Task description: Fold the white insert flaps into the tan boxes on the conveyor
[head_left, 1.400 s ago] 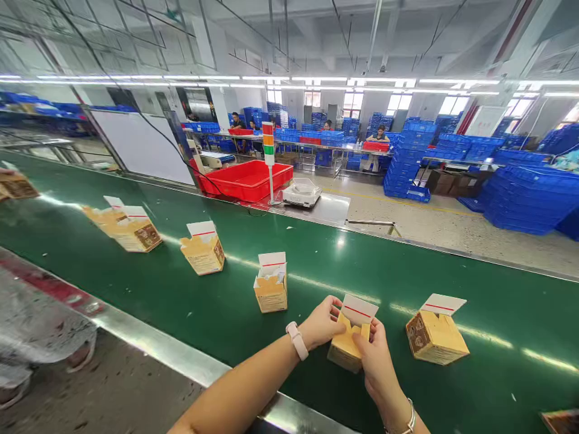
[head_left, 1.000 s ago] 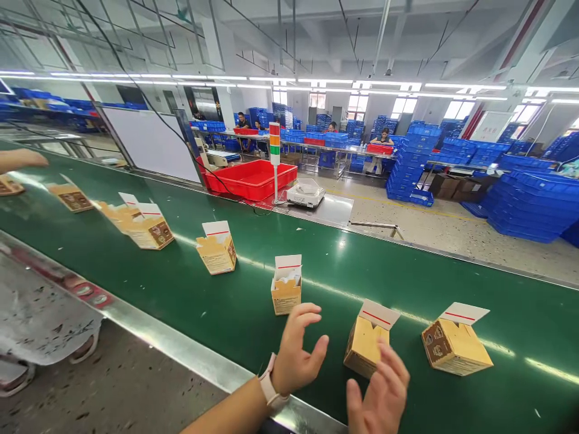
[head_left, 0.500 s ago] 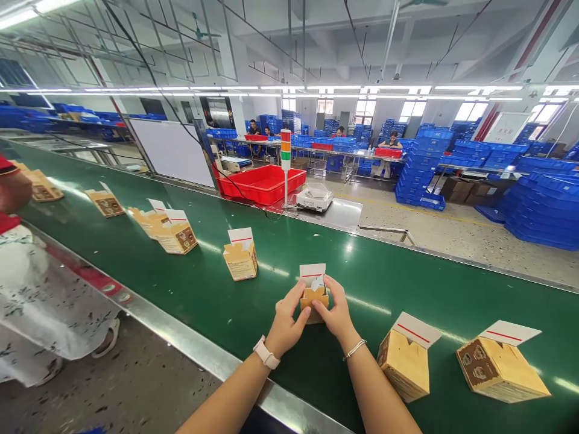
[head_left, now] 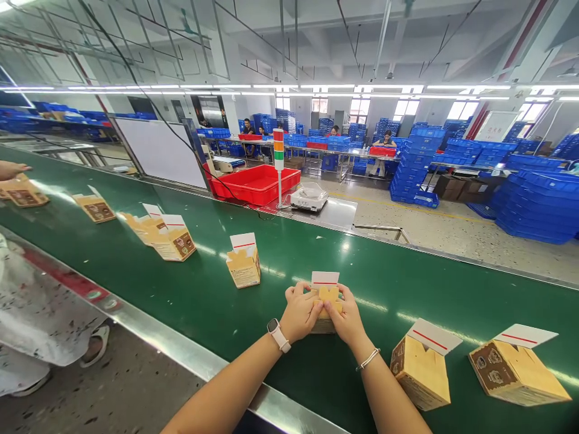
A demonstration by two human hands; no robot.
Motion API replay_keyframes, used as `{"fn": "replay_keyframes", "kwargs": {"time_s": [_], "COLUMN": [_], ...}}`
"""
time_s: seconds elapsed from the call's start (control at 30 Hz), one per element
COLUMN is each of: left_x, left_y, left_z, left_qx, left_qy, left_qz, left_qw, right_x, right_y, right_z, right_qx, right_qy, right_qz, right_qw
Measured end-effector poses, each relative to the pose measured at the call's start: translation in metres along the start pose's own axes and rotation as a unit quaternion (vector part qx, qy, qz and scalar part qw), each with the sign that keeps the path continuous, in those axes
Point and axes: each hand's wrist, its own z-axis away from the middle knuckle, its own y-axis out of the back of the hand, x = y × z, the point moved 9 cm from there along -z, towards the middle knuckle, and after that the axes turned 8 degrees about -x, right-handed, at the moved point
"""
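Head view: both hands meet on a small yellow cardboard carton that stands upright on the green conveyor belt, near its front steel edge. The left hand, with a white watch on its wrist, clasps the carton's left side, fingers curled over the folded top flaps. The right hand, a thin bracelet at its wrist, grips the right side in the same way, thumb pressing on the flaps. The carton's white lid flap with a red stripe stands up behind the fingers, not tucked in.

To the right on the belt lie two more yellow cartons with raised white flaps: the nearer one just beside the right forearm, the farther one close to the picture's edge. To the left, another open carton stands apart from the hands, and beyond it a tilted pair of cartons lies farther up the belt, with more boxes behind them. At the far left, another person's hand rests over a carton.

Behind the belt sit a red plastic tray, a signal light tower and a small white scale. Stacks of blue crates fill the hall.
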Motion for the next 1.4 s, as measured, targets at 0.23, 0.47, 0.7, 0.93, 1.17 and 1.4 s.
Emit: {"fn": "replay_keyframes", "kwargs": {"time_s": [0.23,0.47,0.7,0.93,1.17,1.4], "left_x": [-0.033,-0.037,-0.025,-0.037,-0.091,-0.092], "left_y": [-0.012,-0.046,-0.068,-0.027,0.053,0.077], "left_z": [0.011,0.000,-0.007,0.013,0.071,0.094], "left_qx": [0.134,0.023,-0.038,0.054,0.237,0.239], "left_qy": [0.179,0.305,0.320,0.253,0.238,0.206], "left_qz": [0.285,0.513,0.579,0.546,0.437,0.364], "left_qw": [0.932,0.802,0.749,0.797,0.835,0.876], "right_x": [0.024,0.052,0.051,0.046,-0.008,-0.037], "right_y": [0.001,0.008,0.013,0.037,0.065,0.053], "right_z": [0.016,0.018,0.021,0.037,0.049,0.065], "right_qx": [0.114,0.122,0.106,0.185,0.201,0.137], "right_qy": [-0.074,-0.189,-0.222,-0.195,-0.059,0.016], "right_qz": [-0.115,-0.212,-0.236,-0.179,0.036,0.357], "right_qw": [0.984,0.951,0.940,0.946,0.977,0.924]}}
